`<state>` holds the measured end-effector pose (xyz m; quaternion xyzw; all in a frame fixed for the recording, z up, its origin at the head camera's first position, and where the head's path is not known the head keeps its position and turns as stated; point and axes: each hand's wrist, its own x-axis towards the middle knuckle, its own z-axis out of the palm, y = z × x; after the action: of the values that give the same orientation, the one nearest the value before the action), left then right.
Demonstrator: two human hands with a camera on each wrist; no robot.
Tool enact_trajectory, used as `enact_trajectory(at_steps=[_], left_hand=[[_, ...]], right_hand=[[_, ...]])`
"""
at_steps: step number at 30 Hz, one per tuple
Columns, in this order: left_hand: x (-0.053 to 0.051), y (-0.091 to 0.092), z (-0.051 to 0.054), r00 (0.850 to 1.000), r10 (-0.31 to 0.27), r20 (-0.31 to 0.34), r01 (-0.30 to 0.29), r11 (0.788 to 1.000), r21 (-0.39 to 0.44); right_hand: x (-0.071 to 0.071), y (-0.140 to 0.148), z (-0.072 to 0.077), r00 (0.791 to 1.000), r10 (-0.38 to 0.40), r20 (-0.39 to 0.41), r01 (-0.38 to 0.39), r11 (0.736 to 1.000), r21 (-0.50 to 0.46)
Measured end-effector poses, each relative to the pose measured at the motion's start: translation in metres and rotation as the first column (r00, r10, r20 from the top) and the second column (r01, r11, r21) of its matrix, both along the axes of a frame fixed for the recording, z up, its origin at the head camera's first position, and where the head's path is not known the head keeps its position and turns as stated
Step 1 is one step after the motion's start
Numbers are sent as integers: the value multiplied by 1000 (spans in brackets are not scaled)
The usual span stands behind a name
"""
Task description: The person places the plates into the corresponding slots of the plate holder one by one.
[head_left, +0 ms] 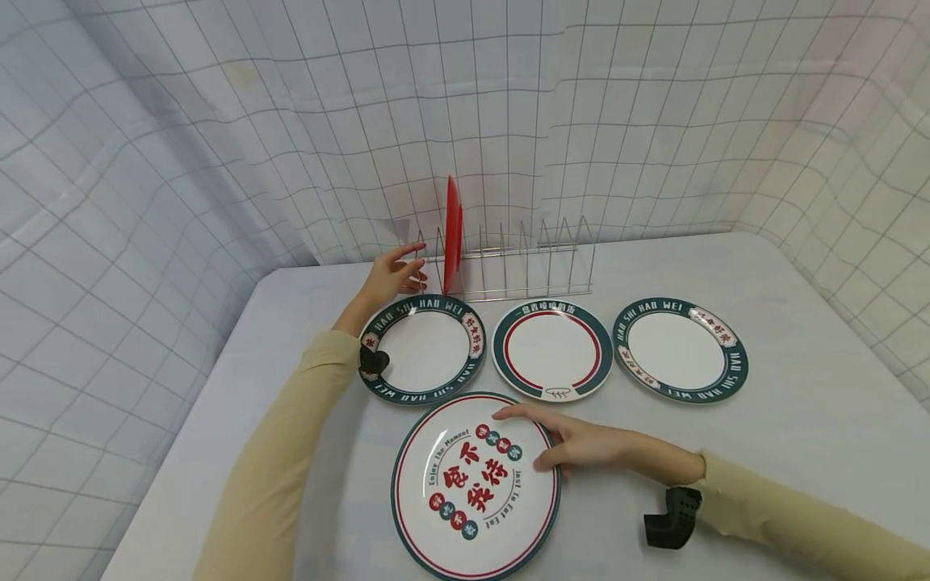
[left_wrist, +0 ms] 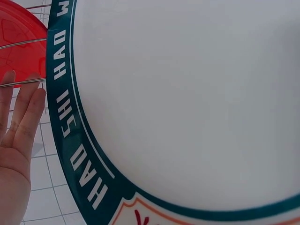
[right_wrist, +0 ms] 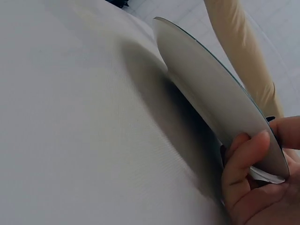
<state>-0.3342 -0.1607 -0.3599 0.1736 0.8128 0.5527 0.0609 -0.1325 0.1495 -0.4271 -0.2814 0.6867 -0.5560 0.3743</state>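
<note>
My right hand (head_left: 588, 442) grips the right rim of a large white plate (head_left: 465, 492) with a green edge, a red ring and red characters. In the right wrist view, fingers curl beneath this plate (right_wrist: 211, 89), which is raised over its shadow on the table. My left hand (head_left: 388, 278) is at the left end of a wire dish rack (head_left: 538, 296), its fingers fairly straight beside the wires. A red plate (head_left: 452, 234) stands upright in the rack, just right of that hand. Whether the left fingertips (left_wrist: 33, 105) touch the red plate is hard to tell.
Three green-rimmed white plates lie in a row before the rack: a left plate (head_left: 425, 351) under my left wrist, a middle plate (head_left: 554, 351) and a right plate (head_left: 680, 351). A checked cloth (head_left: 508, 121) hangs behind the white table (head_left: 785, 387).
</note>
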Motion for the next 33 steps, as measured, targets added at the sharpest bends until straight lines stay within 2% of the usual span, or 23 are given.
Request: enact_trajectory(at_steps=[5,10,16,19,28,33], left_hand=[[1,2,1,1000,-2,1,2,1000,8],[-4,0,-3,1000,-10,-8,10,1000,7],[-16,-5,-19,999,3,-47,-3,1000,-10],[-19,-7,-24,998,13,-65,-15,1000,-26],[-19,-7,-26,997,16,-71,-19,999,-32],[-20,-8,-26,997,20,-81,-24,999,-41]], right_hand=[[1,2,-2,995,44,-85,-49,997,-55],[2,6,0,997,40,-63,-48,990,-132],[4,10,2,999,-20,-36,12,979,-201],[6,12,3,998,-58,-34,50,975,-215],[10,22,6,993,-113,-43,99,965,-243],[12,33,11,987,-151,-54,138,969,-204]])
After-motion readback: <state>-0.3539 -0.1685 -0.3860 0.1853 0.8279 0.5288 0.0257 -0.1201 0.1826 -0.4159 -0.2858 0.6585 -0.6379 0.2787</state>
